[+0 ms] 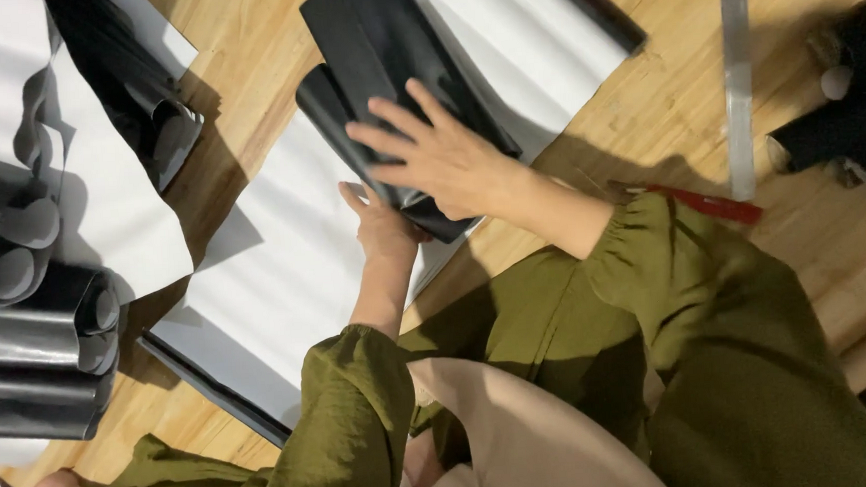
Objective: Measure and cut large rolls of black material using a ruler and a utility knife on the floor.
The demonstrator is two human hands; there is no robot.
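A folded black leather-like sheet (381, 46) lies on a large white sheet (283, 253) spread over the wooden floor. My right hand (438, 153) rests flat on the near end of the black fold, fingers spread. My left hand (382, 227) sits just below it, gripping the lower edge of the same black fold where it meets the white sheet. Both arms wear olive green sleeves.
Several rolled black and grey sheets (27, 328) pile up at the left, with more black and white material (133, 81) at the top left. A metal ruler (737, 74) and a red flat strip (711, 204) lie on the wooden floor (664, 89) at the right. A dark object (854, 87) sits at the far right.
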